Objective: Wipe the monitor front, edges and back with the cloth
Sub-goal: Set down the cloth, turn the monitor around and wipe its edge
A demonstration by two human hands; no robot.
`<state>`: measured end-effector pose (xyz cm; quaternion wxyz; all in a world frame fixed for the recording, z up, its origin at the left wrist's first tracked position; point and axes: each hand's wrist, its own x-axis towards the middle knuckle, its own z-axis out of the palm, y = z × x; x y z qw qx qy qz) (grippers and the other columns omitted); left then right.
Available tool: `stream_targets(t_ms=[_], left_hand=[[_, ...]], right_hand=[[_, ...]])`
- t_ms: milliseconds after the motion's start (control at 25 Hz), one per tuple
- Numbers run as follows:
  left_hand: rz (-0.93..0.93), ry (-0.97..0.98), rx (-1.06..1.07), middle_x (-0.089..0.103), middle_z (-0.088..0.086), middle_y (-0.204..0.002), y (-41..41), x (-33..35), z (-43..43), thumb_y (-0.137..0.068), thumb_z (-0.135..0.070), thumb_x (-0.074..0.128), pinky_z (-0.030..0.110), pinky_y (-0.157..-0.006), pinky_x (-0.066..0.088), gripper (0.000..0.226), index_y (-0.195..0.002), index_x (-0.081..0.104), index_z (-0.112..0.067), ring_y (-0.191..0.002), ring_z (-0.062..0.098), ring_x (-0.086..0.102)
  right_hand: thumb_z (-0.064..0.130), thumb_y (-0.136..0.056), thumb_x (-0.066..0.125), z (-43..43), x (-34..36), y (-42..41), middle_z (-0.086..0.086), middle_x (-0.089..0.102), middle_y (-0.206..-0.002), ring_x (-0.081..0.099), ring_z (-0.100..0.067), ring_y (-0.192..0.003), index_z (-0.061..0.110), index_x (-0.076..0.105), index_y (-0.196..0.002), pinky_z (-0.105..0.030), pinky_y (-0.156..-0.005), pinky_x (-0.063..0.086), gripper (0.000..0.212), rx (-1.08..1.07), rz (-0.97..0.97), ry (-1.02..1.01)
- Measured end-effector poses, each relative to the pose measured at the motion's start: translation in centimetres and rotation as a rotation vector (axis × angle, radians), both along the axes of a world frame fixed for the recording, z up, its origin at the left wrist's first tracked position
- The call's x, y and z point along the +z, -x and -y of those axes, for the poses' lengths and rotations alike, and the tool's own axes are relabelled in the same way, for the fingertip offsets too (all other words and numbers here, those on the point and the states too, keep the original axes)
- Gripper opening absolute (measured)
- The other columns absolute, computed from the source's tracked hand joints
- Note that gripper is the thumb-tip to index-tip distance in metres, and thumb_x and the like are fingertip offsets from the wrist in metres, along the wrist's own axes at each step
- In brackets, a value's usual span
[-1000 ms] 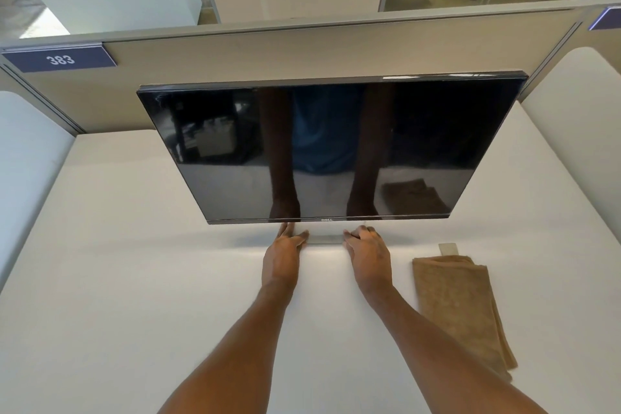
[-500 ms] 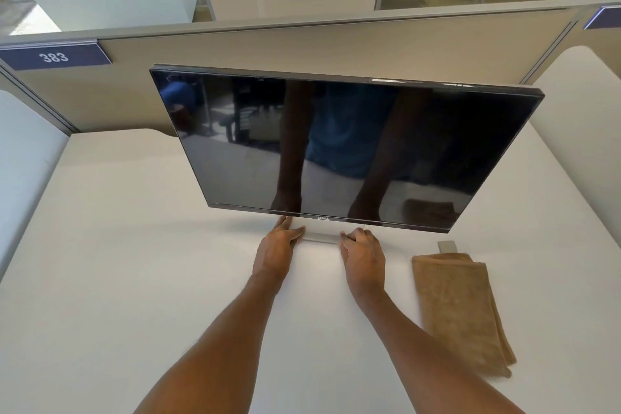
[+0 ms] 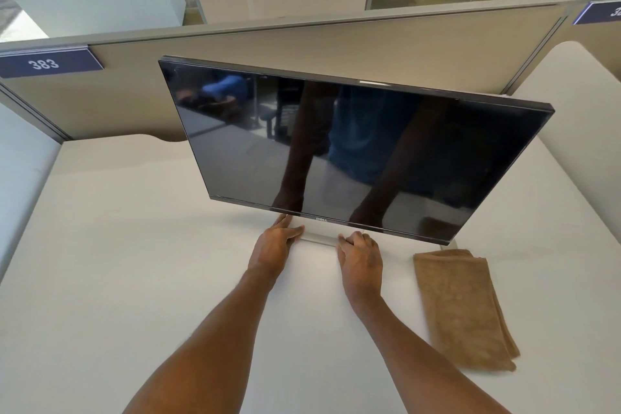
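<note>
From the head view, the monitor (image 3: 353,151) stands on the white worktop (image 3: 134,279), its screen turned askew. The left hand (image 3: 274,247) and right hand (image 3: 361,257) grip its base (image 3: 321,239), fingers curled around either side. The folded cloth (image 3: 462,307) lies untouched just right of the right hand.

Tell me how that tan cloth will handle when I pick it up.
The cloth lies folded flat on the desk with soft, rumpled edges, so it will probably droop and unfold when lifted. It looks thin, so likely light. Its nap seems fuzzy, so unlikely to slip.
</note>
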<state>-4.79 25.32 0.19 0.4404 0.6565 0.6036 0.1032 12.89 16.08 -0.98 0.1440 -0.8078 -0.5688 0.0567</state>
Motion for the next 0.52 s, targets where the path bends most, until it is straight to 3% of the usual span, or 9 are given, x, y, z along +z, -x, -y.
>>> stream_targets(t_ms=[520], left_hand=[[0.067,0.031,-0.03,0.039,-0.002,-0.166,0.7,0.0,-1.7,-0.107,-0.026,0.059,0.023,-0.117,0.031,0.046,-0.15,0.056,-0.011,-0.148,0.021,0.046]], right_hand=[[0.014,-0.075,0.095,0.3,-0.2,1.8,-0.012,0.078,-0.096,0.074,-0.028,-0.088,0.006,0.083,-0.108,-0.039,-0.084,0.065,0.037,-0.089,0.035,-0.068]])
